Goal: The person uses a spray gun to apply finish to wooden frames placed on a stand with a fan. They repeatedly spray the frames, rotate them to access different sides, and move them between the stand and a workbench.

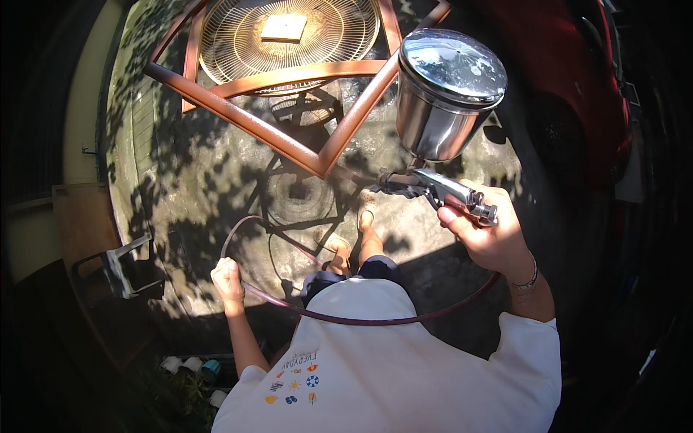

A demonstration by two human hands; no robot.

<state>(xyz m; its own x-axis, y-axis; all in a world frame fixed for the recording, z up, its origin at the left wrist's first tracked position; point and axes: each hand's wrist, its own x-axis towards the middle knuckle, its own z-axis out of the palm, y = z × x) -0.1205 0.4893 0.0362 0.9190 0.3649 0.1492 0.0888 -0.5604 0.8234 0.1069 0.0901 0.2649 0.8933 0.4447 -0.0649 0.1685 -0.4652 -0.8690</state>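
My right hand [491, 234] is wrapped round the handle of a chrome spray gun [444, 189]. On top of the gun stands a shiny metal paint cup [433, 128] with a domed lid. The nozzle points forward and left, toward a copper-brown frame [249, 124]; the two are apart. My left hand [228, 280] is closed round a dark red hose [339, 316], which crosses before my shirt toward the right hand. A faint haze shows near the nozzle; I cannot tell if it is spray. Part of the gun's handle is hidden by my fingers.
Behind the brown frame is a round wire fan grille [224, 40] with a pale square plate [284, 27] at its centre. A red car [570, 79] stands at the right. Left are a chair-like object [130, 267] and a wall. Shadows dapple the concrete floor [216, 173].
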